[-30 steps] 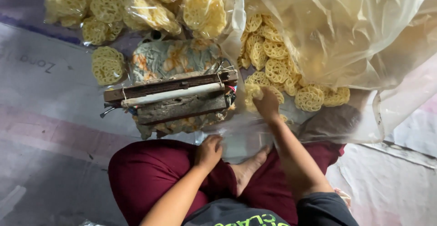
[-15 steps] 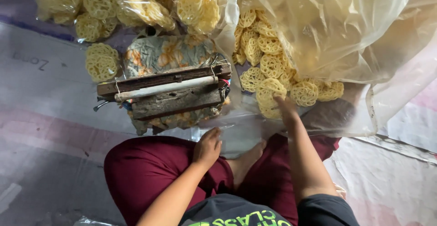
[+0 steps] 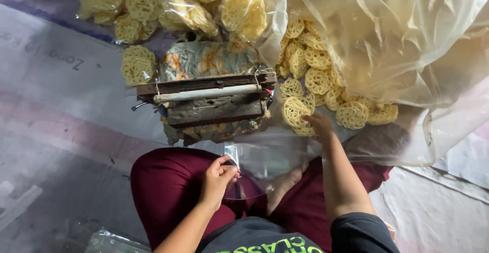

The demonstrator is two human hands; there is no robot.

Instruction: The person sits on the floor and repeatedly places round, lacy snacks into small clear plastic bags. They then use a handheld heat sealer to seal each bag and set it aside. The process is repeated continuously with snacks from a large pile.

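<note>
On a grey floor mat (image 3: 61, 146), above maroon-trousered knees (image 3: 168, 181), the left hand (image 3: 218, 179) is pinching the edge of a small clear plastic bag (image 3: 254, 164), empty as far as it shows. Just beyond, the right hand (image 3: 320, 125) is closing its fingertips on round yellow lattice crackers (image 3: 298, 111) spilling from a large translucent plastic sack (image 3: 397, 44). Alongside, a weathered wooden press (image 3: 209, 97) is sitting on patterned cloth, with sealed cracker packets (image 3: 188, 8) lying farthest off.

Wooden sealer (image 3: 209, 100) blocks ahead, packed cracker bags (image 3: 178, 3) behind, mat (image 3: 61, 130) open left
</note>
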